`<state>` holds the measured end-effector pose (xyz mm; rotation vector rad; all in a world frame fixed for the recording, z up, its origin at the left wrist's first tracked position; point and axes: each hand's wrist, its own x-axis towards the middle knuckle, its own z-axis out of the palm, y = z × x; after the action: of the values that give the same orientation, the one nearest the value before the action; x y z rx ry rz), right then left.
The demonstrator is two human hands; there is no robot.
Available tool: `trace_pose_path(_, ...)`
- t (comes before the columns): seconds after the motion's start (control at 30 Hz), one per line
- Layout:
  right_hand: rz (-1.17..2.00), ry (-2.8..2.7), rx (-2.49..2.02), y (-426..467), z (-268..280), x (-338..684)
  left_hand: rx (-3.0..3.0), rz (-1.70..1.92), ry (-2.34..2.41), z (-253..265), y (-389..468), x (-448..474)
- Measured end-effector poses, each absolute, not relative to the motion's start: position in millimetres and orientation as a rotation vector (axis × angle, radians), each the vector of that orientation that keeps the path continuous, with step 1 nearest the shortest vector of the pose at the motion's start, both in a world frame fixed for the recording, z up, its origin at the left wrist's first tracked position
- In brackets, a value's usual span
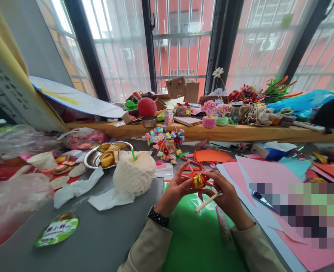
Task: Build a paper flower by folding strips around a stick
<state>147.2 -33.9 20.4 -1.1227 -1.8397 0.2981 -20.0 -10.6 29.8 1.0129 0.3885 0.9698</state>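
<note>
Hands [176, 188] pinch red-gold flower [198, 181] and stick [208, 202] above green sheet [196, 241], edges of papers [259, 170] near right.

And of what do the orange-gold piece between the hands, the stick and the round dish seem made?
Orange-gold piece: perhaps glossy paper, foil or ribbon, as its gold part shines. Stick: probably bare, matt wood, by its dull tan surface. Round dish: seemingly polished metal; its rim reflects brightly.

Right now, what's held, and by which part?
Left hand and right hand hold the orange craft by opposite sides; right also has a pale stick near one end.
</note>
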Motion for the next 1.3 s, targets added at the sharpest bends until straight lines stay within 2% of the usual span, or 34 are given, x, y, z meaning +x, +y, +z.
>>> trace_pose_path(0.23,0.288,-1.815,-1.123,-29.4,13.8,149.4,1.177,1.051,0.603,24.3,-4.7,-19.4)
trace_pose_path(0.7,0.35,-1.842,-1.136,-27.4,14.6,154.2,1.371,1.074,0.669,23.5,-7.7,-16.4)
trace_pose_path(1.3,0.195,-1.789,-1.213,-27.9,8.6,149.7,1.456,1.023,0.776,9.2,-4.7,-11.5)
